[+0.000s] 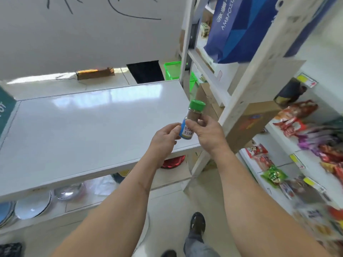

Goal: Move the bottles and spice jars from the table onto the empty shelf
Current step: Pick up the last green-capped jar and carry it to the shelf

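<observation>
Head view, one frame. Right side of the frame is motion-blurred: snack packets (297, 127) on the right-hand shelf (289, 143) show colours only, their print unreadable. Yellow price tags (304, 78) on the shelf edges, figures too smeared to read. Both forearms run out of the bottom edge.

Spice jar (192, 120) is held in the air over the near right corner of the white desk (83, 130), just beside the white upright (246, 89) of the shelving. Long axis tilted: green cap (197, 105) points up and to the right, away from the person; base points down-left toward the left hand. Brown powder visible through the clear upper part.

Left hand (164, 137): fingers curled round the base and lower label, gripping. Right hand (206, 132): thumb and fingers pinch the jar's middle, covering part of the label.

Label blue with a white panel, red Chinese characters, partly hidden and too blurred to read. Blue bag (239, 28) on the upper shelf reads "AMBROSIA" in white, with Chinese characters beside it.

Plates (33, 204) under the desk, partly hidden by its edge.
</observation>
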